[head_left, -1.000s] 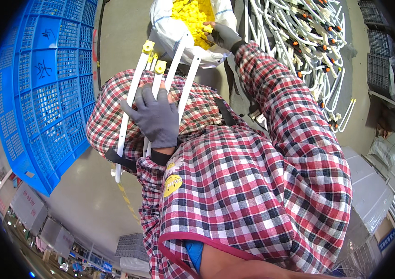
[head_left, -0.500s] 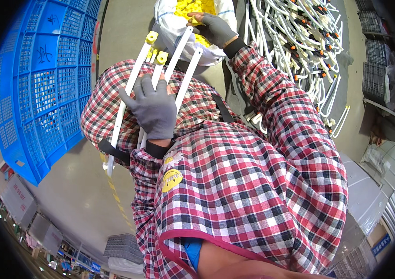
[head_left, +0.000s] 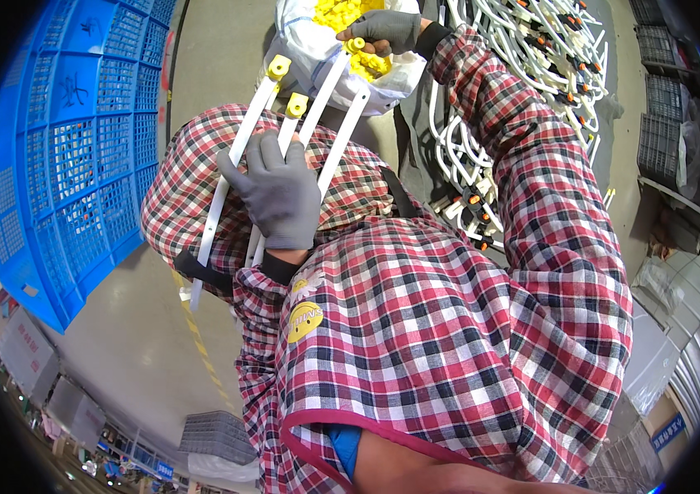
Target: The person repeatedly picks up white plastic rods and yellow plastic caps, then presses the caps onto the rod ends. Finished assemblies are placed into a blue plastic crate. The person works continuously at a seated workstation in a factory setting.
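My left hand (head_left: 284,198), in a grey glove, is closed around several white tubes (head_left: 217,210) that lean across my checked lap. Two of them carry a yellow plastic end fitting (head_left: 278,67) on their far ends; two others end bare. My right hand (head_left: 387,31), gloved with fingertips uncovered, pinches a loose yellow end fitting (head_left: 356,44) close to the end of one bare tube. Whether the two touch, I cannot tell. Beneath that hand stands a white sack (head_left: 301,49) full of yellow fittings (head_left: 338,12).
A tall blue plastic crate (head_left: 78,165) stands at the left. Bent white tubes with black and orange ends (head_left: 523,49) lie heaped on a dark mat at the far right. Grey crates (head_left: 660,95) sit on a rack beyond. Yellow tape (head_left: 202,346) marks the floor.
My right hand has shifted slightly right and turned its fingers down, now showing a yellow fitting by a tube end. The left hand and its tubes have moved slightly right.
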`<state>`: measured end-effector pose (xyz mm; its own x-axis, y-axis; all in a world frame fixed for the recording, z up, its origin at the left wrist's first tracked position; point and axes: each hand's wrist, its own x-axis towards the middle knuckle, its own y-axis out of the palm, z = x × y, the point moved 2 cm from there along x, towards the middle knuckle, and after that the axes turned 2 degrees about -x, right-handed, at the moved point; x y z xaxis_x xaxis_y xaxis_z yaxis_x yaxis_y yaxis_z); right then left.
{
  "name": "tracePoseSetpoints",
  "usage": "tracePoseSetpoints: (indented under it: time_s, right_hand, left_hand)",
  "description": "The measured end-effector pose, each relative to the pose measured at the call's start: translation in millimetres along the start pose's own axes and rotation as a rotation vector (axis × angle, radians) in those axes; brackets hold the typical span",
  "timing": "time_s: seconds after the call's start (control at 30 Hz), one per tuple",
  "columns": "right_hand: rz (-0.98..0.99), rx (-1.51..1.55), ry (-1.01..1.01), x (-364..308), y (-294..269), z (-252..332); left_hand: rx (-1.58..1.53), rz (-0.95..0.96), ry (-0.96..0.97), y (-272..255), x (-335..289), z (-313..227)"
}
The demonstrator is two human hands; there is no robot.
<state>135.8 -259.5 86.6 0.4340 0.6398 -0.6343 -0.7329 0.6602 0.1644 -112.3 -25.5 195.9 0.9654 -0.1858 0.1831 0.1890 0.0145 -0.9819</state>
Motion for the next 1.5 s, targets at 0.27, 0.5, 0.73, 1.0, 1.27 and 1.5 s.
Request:
tracePoseSetpoints:
  time_s: [0.27,0.5,0.73,1.0,1.27,1.5]
  right_hand:
    - [0.305,0.387,-0.183,30.8,43.8,7.0]
    - [0.291,0.489,0.096,26.1,48.5,15.8]
    - [0.278,0.352,-0.247,16.2,52.0,26.5]
    - [-1.294,-0.600,-0.164,-28.0,-74.6,9.1]
    - [-1.213,-0.739,-0.018,-7.1,-83.0,-50.4]
    - [-0.850,0.308,-0.443,-21.5,-67.5,-55.0]
  left_hand:
    - [0.026,-0.024,-0.005,-2.9,8.8,-11.8]
    - [-0.038,-0.075,0.038,1.4,14.7,-12.6]
    - [-0.033,-0.148,0.036,-4.7,33.1,-20.2]
    - [-0.117,-0.194,0.044,-34.3,35.2,-46.0]
    - [-0.103,-0.489,0.027,-33.4,30.9,-41.8]
    - [-0.268,-0.674,0.098,-13.9,29.8,-8.2]
